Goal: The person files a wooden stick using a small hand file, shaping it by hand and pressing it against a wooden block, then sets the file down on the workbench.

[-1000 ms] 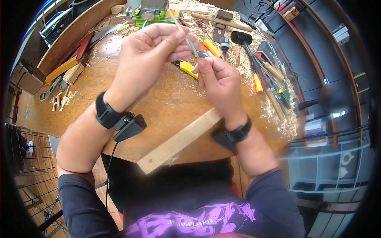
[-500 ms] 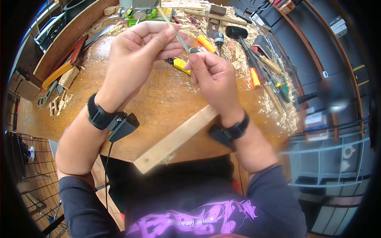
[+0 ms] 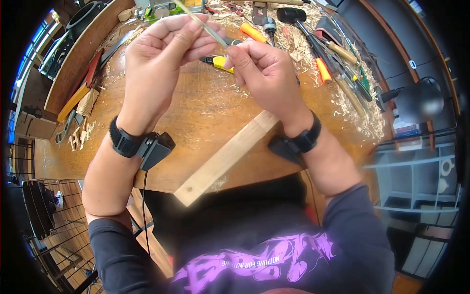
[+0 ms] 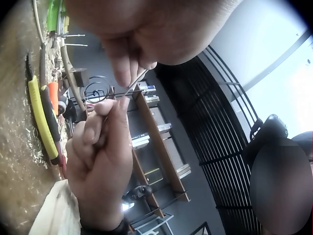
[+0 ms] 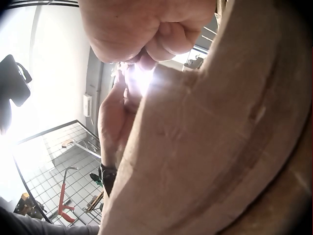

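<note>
Between my hands runs a thin, pale strip (image 3: 212,32), slanting over the far part of the workbench. My left hand (image 3: 159,56) pinches it between thumb and forefinger, with the other fingers loosely bent. The lower end of the strip meets the thumb and forefinger of my right hand (image 3: 264,73), which pinch it there. From the left wrist, the strip (image 4: 137,82) shows as a narrow line between both sets of fingertips. A wooden board (image 3: 220,161) lies below the hands, its near end past the bench edge and its far end under my right wrist.
Wood shavings (image 3: 364,117) cover the right and back of the bench (image 3: 196,122). Among them lie a black mallet (image 3: 291,15), an orange handle (image 3: 253,33) and several long tools. A yellow cutter (image 3: 221,62) lies behind the hands. A handsaw (image 3: 110,51) rests at the left.
Both hands keep their pinch on the strip and appear slightly higher in the head view. The view itself has shifted a little. The board has stayed on the bench.
</note>
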`<state>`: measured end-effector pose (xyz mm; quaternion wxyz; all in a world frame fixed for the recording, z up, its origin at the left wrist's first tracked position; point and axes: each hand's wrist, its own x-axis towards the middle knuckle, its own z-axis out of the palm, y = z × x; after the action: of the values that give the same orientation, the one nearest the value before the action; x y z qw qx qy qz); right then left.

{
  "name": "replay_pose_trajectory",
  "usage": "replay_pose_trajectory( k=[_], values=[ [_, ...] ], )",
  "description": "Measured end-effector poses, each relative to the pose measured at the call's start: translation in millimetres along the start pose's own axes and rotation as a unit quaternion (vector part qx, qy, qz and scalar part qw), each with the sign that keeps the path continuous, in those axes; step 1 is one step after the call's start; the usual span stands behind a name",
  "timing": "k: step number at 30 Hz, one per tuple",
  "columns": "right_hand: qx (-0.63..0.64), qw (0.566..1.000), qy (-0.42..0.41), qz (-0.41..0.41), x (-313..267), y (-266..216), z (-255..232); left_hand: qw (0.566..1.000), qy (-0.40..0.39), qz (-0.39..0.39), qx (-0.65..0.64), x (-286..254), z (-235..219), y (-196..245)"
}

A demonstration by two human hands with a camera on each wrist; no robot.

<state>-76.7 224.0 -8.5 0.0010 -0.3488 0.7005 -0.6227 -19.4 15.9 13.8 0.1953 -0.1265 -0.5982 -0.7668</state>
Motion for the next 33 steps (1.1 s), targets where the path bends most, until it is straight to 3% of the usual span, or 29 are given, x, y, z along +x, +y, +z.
replay_pose_trajectory(
  k=[5, 17, 26, 28, 33],
  values=[
    [0.008, 1.000, -0.007, -0.005, 1.4, -0.9, 0.1, 0.999, -0.001, -0.025, -0.024, -1.6, 3.9, -5.5],
    [0.011, 1.000, -0.009, -0.006, -0.7, -1.4, -0.7, 1.000, -0.012, 0.015, 0.008, 3.1, -3.1, 5.1],
    [0.002, 1.000, -0.001, -0.016, -1.4, 0.7, -1.0, 1.000, -0.015, 0.007, 0.007, 1.9, -1.6, 1.5],
    [0.001, 1.000, 0.001, -0.018, 0.3, -0.1, 1.5, 0.999, -0.019, -0.025, -0.024, -1.1, 2.4, -6.7],
    [-0.004, 1.000, -0.001, -0.030, -0.3, 2.3, 0.0, 1.000, -0.024, -0.007, 0.002, 0.3, 2.0, -2.5]
  ],
)
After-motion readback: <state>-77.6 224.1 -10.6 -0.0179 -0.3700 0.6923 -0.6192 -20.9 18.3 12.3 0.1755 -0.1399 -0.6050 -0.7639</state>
